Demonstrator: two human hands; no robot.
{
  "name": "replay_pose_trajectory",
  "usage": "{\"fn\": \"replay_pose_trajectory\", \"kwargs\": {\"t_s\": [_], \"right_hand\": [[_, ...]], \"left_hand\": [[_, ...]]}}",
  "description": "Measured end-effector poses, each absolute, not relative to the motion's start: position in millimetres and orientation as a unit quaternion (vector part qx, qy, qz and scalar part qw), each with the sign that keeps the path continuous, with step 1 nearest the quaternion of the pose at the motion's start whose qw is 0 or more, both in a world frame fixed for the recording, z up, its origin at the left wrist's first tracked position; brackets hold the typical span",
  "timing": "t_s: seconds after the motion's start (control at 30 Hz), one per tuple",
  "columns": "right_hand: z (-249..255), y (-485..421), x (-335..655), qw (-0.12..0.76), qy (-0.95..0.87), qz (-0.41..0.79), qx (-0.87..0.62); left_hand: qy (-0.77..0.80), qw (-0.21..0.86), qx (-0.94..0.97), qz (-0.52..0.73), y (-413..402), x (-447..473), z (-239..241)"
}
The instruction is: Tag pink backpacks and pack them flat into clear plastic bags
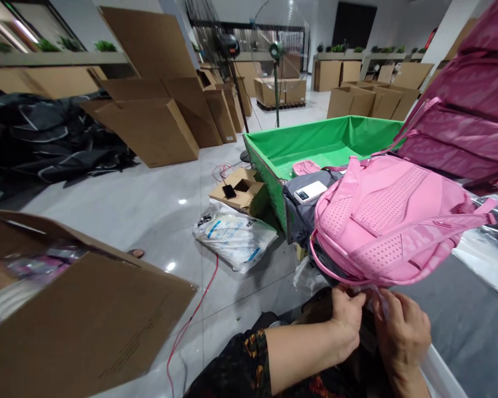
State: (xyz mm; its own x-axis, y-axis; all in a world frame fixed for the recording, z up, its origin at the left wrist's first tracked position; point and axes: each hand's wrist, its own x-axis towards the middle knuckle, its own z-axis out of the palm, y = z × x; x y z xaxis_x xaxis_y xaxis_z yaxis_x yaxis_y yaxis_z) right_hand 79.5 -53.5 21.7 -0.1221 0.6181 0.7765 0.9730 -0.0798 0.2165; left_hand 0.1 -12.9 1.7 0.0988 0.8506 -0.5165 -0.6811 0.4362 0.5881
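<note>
1. I have the pink backpack [392, 207] at the right of my view, lying strap side up just beyond the hands.
2. Its long axis runs roughly left to right; one padded strap [410, 246] slants across it, webbing end pointing right.
3. Left hand [348, 318] and right hand [404, 326] sit close together, both clenched on filmy plastic [377, 293] below the near edge; whether they nip pink fabric too, I cannot tell.
4. On the left, its edge overlaps grey fabric [301, 215], near a white device [311, 192]; magenta bags [460, 127] rise behind.
5. For room, I see the green bin [307, 141] opening beyond, grey surface [473, 326] stretching right, and floor [170, 221] between carton [95, 326] and white bag [234, 235].
</note>
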Motion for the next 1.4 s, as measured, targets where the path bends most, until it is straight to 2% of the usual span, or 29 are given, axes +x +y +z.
{"fn": "replay_pose_trajectory", "kwargs": {"t_s": [0.3,0.47,0.63,0.7,0.8,0.93,1.0,1.1,1.23,1.4], "right_hand": [[24.6,-60.0,73.6,0.129,-0.702,-0.35,-0.607],[30.8,-57.2,68.7,0.166,-0.677,-0.348,-0.627],[31.1,-55.2,70.7,0.254,-0.659,-0.307,-0.638],[29.2,-56.4,73.6,0.302,-0.649,-0.25,-0.653],[29.3,-58.6,81.1,0.374,-0.616,-0.098,-0.686],[37.3,-55.4,90.2,0.395,-0.528,0.124,-0.741],[40.7,-51.8,92.2,0.394,-0.503,0.175,-0.749],[41.1,-57.9,96.5,0.415,-0.499,0.135,-0.748],[37.4,-124.3,114.6,0.462,-0.438,-0.024,-0.771],[55.4,-292.8,134.1,0.379,-0.12,-0.152,-0.905]], "left_hand": [[0.411,0.727,0.311,0.454,-16.5,-19.1,28.5],[0.398,0.737,0.361,0.41,-27.6,-39.9,53.6],[0.413,0.748,0.288,0.433,-27.3,-52.2,35.0],[0.389,0.776,0.227,0.442,-21.4,-43.3,22.0],[0.278,0.853,0.157,0.413,-13.7,-24.0,10.9],[0.194,0.895,0.175,0.361,-13.6,-12.1,6.3],[0.2,0.885,0.208,0.366,-15.2,-12.6,1.9],[0.214,0.863,0.254,0.38,-14.5,-14.0,-7.2],[0.286,0.843,0.27,0.366,-14.0,-13.4,-14.3],[0.378,0.829,0.288,0.296,-17.0,-18.9,-12.9]]}}
